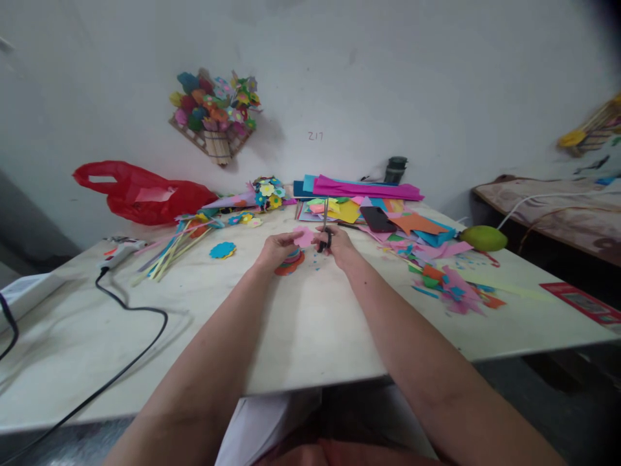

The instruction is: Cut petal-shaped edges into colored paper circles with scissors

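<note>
Toward the desk's (pixel 315 336) far edge, our left hand (pixel 275 250) pinches pink scalloped paper (pixel 305 237); alongside, our right hand (pixel 341 246) grips black-handled metal scissors (pixel 328 238), blades away.

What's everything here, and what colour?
Wall decorations: two, multicoloured, left and right
Bag: one, red, back left
Flower bunch: one, mixed, back
Paper strips: several, mixed, left
Power strip: one, white, left
Cables: several, mixed, sides
Box: one, white, left
Scalloped cutout: one, blue, left
Cutout pile: one, mixed, centre
Paper sheets: many, mixed, back
Phone: one, dark, on sheets
Container: one, dark, back
Scraps: many, mixed, right
Oval thing: one, green, right
Card: one, red, right
Table: one, whitish, centre
Paper piece: one, pink, centre
Scissors: one, black handles, centre
Left hand: one, bare, centre
Right hand: one, bare, centre
Arms: two, bare, front
</note>
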A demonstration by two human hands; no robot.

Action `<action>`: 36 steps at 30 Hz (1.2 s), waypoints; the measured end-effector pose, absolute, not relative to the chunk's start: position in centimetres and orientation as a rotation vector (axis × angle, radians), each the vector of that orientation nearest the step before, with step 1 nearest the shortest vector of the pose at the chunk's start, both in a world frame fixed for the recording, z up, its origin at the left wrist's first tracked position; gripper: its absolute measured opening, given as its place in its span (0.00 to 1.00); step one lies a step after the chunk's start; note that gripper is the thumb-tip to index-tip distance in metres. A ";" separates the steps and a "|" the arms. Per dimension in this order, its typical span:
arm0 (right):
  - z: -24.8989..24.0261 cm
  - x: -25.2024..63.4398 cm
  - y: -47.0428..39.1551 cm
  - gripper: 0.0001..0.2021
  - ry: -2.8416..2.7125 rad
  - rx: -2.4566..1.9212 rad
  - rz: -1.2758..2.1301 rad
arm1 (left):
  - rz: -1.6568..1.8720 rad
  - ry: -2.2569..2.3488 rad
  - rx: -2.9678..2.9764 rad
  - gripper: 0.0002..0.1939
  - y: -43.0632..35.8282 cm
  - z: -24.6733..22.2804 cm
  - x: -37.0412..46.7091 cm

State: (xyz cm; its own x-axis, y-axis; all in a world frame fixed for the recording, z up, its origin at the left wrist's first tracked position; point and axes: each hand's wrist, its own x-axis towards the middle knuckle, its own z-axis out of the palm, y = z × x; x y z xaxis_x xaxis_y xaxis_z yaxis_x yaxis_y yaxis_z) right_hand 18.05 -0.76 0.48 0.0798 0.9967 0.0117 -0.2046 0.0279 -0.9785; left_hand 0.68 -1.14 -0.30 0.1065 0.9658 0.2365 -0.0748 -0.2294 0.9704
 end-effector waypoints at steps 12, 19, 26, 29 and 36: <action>1.1 17.3 -1.5 0.15 -1.130 -1.070 1.124 | 1.321 0.760 1.193 0.38 -0.5 -0.7 0.7; 0.6 16.9 -1.4 0.17 -1.232 -1.004 1.156 | 1.134 0.834 1.212 0.25 -0.6 -1.4 0.7; 0.5 17.0 -1.2 0.18 -1.218 -1.081 1.144 | 1.259 0.754 1.165 0.24 0.2 -1.9 0.6; 0.2 17.5 -0.9 0.16 -1.197 -1.130 1.166 | 1.270 0.753 1.157 0.23 0.4 -1.8 0.4; -0.4 18.2 -0.9 0.14 -1.341 -1.164 1.245 | 1.270 0.749 1.087 0.24 0.2 -1.9 0.2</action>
